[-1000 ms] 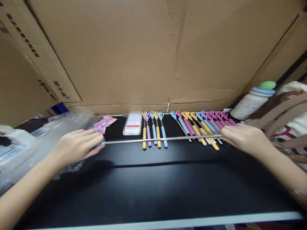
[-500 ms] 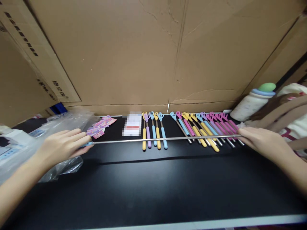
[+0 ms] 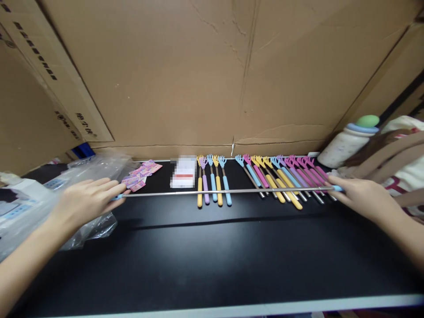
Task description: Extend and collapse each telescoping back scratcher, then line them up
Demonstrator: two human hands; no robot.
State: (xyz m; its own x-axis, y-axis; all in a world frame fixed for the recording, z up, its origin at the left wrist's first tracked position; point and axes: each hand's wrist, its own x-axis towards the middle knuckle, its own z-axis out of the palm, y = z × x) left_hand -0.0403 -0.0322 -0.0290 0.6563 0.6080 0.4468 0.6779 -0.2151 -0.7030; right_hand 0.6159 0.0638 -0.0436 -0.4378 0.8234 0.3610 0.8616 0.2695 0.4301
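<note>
A long, thin extended telescopic back scratcher (image 3: pixel 245 191) stretches level across the view above the table. My left hand (image 3: pixel 88 198) is closed round its light-blue left end, which the fingers partly cover. At the other end my right hand (image 3: pixel 359 194) grips by a light-blue tip that shows between thumb and fingers. Behind the rod lie several short back scratchers (image 3: pixel 212 181) with yellow, purple and blue handles, claws toward the back. A larger row of back scratchers (image 3: pixel 281 179), in pink, yellow, blue and purple, rests near my right hand.
Clear plastic bags (image 3: pixel 96 229) lie under and beside my left arm. Pink-purple cards (image 3: pixel 141 176) and a white blurred packet (image 3: pixel 184 172) sit at the back. A white bottle (image 3: pixel 346 143) and a cloth bag (image 3: pixel 394 163) stand right, before a cardboard wall (image 3: pixel 185 79).
The light-blue tip at my right hand now shows, where it was hidden before. Both hands keep hold of the rod and have barely moved; the view has shifted slightly.
</note>
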